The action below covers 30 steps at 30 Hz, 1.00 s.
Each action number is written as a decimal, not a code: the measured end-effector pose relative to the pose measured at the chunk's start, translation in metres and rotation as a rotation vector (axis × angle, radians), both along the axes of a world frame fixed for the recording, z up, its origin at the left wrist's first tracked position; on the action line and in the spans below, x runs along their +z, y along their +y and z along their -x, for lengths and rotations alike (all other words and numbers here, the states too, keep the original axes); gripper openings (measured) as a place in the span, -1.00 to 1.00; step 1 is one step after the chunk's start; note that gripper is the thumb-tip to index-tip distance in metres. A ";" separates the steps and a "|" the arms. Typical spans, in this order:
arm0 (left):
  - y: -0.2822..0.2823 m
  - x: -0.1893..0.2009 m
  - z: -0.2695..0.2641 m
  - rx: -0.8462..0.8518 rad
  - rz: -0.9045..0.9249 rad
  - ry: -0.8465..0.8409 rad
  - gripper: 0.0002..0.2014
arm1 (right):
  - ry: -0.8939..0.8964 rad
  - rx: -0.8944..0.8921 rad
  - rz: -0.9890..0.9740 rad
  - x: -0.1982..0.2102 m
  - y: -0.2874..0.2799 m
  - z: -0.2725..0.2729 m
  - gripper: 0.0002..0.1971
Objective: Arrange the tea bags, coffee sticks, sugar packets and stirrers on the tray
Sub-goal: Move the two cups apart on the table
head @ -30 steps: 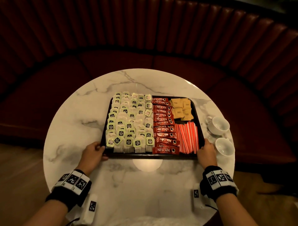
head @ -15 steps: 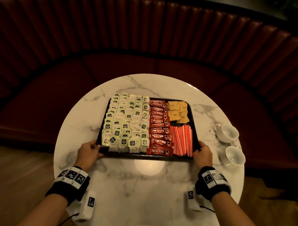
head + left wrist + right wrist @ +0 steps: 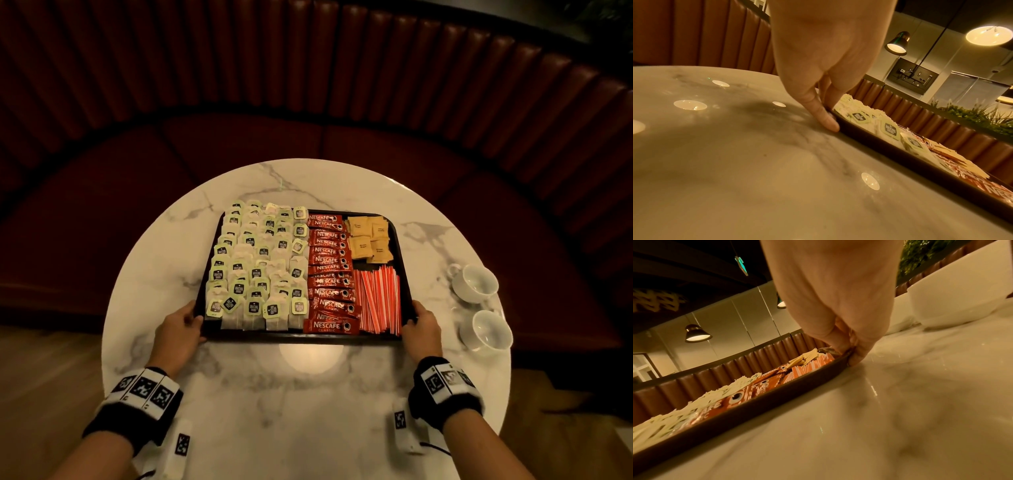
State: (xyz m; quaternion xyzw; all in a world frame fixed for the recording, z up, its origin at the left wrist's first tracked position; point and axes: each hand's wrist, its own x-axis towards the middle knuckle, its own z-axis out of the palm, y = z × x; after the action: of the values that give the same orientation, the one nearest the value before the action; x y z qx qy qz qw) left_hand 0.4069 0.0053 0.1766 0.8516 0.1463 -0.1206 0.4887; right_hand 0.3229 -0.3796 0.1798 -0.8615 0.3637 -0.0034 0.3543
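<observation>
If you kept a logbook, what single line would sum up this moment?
left hand: grips tray corner | right hand: grips opposite corner | tea bags, coffee sticks, stirrers: sorted

Both my forearms reached forward side by side, a black band with square markers on each wrist. My left hand [image 3: 180, 327] gripped the tray [image 3: 301, 337] at its near left corner, thumb over the rim and fingers [image 3: 826, 120] curled against its outer wall. My right hand [image 3: 422, 325] pinched the near right corner the same way.
</observation>
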 end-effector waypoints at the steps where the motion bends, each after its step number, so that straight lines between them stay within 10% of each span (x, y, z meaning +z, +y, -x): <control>1: -0.003 0.005 0.002 -0.017 -0.081 -0.031 -0.61 | 0.007 0.017 -0.007 0.003 -0.003 0.000 -0.55; 9: -0.096 0.078 0.003 -0.233 -0.060 -0.423 -0.76 | -0.215 0.059 -0.041 0.064 -0.053 -0.006 -0.73; 16: -0.256 0.105 0.020 -0.489 0.252 -0.158 -0.82 | -0.226 0.001 -0.056 0.097 -0.141 -0.015 -0.82; 23: -0.387 0.063 0.037 -0.622 0.307 0.097 -0.69 | 0.036 0.032 -0.182 0.025 -0.238 -0.028 -0.73; 30: -0.439 0.055 0.043 -0.705 0.366 0.147 -0.43 | 0.078 0.096 -0.463 0.033 -0.227 -0.028 -0.62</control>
State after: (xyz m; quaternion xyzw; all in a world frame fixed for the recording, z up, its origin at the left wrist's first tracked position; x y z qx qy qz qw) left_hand 0.3639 -0.4336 0.2313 0.7376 -0.1442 -0.3652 0.5494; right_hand 0.3506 -0.6070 0.2126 -0.7728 0.3269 0.1301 0.5281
